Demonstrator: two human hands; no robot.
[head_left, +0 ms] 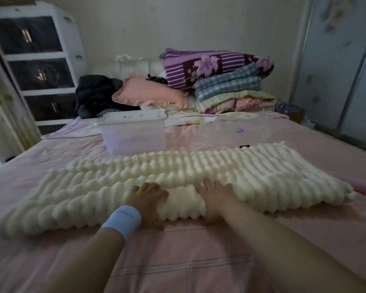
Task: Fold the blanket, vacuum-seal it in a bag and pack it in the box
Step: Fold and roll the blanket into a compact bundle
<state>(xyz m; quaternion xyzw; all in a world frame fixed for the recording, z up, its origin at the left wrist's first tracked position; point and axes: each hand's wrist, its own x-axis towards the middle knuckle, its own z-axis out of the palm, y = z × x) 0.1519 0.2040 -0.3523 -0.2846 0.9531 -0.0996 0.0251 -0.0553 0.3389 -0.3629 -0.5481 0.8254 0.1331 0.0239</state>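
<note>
**Two hands pressed flat on the folded blanket**

The cream, thick-ribbed plush blanket (178,172) is spread across the pink-sheeted bed (178,261), doubled lengthwise in layers. The left hand (146,197) and right hand (216,193) are laid side by side on its near fold, fingers straight and spread with nothing gripped, apparently to flatten it. The lidded clear plastic box (133,134) and transparent bag (241,127) are set just beyond.
</note>
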